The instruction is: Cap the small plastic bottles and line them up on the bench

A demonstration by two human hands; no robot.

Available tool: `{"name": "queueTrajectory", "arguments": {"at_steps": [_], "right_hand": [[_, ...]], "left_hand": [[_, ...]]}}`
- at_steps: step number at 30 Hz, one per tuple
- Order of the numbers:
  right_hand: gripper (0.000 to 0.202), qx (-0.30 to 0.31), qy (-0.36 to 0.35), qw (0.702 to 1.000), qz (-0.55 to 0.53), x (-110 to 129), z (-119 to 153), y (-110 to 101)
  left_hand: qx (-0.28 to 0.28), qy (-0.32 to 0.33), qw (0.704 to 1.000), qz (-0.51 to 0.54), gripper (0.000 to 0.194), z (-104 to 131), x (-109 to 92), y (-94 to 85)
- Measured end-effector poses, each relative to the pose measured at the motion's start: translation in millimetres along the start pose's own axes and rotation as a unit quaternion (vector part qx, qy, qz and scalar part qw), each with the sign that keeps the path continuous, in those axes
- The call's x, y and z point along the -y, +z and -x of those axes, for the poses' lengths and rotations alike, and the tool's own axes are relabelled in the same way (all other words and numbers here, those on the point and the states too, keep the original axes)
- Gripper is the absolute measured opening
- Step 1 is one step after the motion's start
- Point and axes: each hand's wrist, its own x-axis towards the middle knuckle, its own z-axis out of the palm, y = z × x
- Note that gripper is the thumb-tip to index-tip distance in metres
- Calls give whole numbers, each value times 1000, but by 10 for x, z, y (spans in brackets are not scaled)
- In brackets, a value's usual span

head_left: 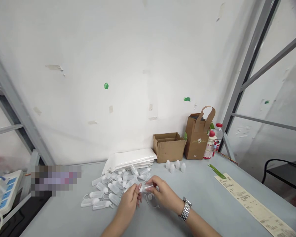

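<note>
Head view — left hand (130, 197) and right hand (163, 194) (silver watch (186, 209)) pinch one clear bottle (147, 187).

Two hands (164, 191), four white pieces (183, 167), one carton (169, 152)

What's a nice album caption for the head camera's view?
Left hand and right hand hold a small translucent bottle beside a pile of bottles on a grey table.
</note>
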Motion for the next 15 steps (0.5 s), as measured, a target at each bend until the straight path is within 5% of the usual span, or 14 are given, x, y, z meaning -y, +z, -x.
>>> {"name": "queueTrajectory", "arguments": {"at_steps": [8, 15], "right_hand": [[24, 26, 42, 998, -39, 19, -13, 8], [23, 6, -68, 994, 89, -5, 18, -29]], "left_hand": [[-15, -14, 998, 60, 44, -2, -55, -7], [-22, -98, 984, 144, 54, -38, -39, 5]]}}
